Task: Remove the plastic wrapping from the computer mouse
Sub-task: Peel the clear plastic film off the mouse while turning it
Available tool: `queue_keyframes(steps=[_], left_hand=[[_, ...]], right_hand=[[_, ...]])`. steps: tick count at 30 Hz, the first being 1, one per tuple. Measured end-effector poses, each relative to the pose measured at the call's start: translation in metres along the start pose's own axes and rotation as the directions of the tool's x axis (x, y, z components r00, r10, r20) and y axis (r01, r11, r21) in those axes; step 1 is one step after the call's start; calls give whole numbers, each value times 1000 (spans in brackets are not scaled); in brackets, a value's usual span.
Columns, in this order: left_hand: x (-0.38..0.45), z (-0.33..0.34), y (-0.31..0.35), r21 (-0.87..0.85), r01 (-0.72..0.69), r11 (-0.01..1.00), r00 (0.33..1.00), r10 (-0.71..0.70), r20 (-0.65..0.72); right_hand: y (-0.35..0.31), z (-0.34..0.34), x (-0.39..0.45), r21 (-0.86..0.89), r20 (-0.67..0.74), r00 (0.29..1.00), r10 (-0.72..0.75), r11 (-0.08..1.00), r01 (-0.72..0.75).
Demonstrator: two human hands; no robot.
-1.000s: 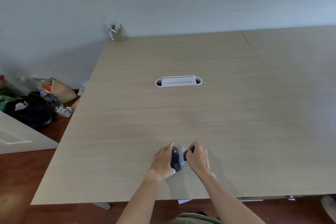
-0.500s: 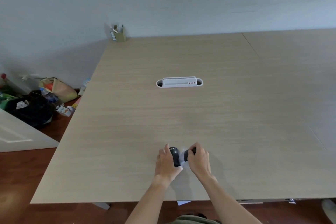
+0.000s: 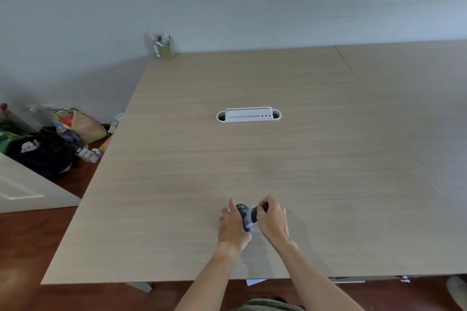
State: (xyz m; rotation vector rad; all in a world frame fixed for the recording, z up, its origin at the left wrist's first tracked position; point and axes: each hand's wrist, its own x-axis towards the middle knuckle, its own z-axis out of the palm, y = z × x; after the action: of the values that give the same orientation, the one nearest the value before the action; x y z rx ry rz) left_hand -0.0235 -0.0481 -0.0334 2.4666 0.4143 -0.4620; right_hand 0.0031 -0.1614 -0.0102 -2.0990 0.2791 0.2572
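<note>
The computer mouse (image 3: 244, 214), dark in colour, was found near the front edge of the wooden surface (image 3: 252, 159), held between both hands and roughly centred ahead of the person. The left hand (image 3: 233, 226) was closed around the mouse's left side, with the fingers curled over its far end and the thumb set at its near end. The right hand (image 3: 273, 218) was closed in a pinch on the plastic wrapping (image 3: 253, 219), a pale, translucent film seen bunched at the right side of the mouse and trailing down toward the surface just beneath the hands. A dark part was seen under the right fingers; whether it belonged to the mouse could not be told. Whether the mouse rested on the surface or was raised just above it could also not be told.

A white cable-port insert (image 3: 249, 115) was set into the surface at mid-depth, well apart from the hands. A small cardboard box (image 3: 164, 47) of items stood at the far left corner, against the wall. Bags and loose rubbish (image 3: 50, 144) were noted on the floor to the left of the surface. Both forearms were bare.
</note>
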Motion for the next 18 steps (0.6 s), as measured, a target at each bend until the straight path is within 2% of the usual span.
queue_keyframes(steps=[3, 6, 10, 12, 18], left_hand=[[2, 3, 0, 47, -31, 998, 999, 33, -28], [3, 3, 1, 25, 6, 1000, 1000, -6, -18], [1, 0, 2, 1, 37, 999, 999, -37, -3], [1, 0, 0, 9, 44, 999, 999, -44, -1], [1, 0, 2, 24, 19, 1000, 1000, -19, -16]], right_hand=[[-4, 4, 2, 38, 97, 994, -56, 998, 52], [-4, 6, 7, 14, 175, 984, -40, 999, 38], [-3, -2, 9, -107, 58, 997, 58, 993, -52], [-3, -5, 7, -102, 7, 998, 66, 993, -65], [-8, 2, 6, 55, 85, 994, -67, 997, 63]])
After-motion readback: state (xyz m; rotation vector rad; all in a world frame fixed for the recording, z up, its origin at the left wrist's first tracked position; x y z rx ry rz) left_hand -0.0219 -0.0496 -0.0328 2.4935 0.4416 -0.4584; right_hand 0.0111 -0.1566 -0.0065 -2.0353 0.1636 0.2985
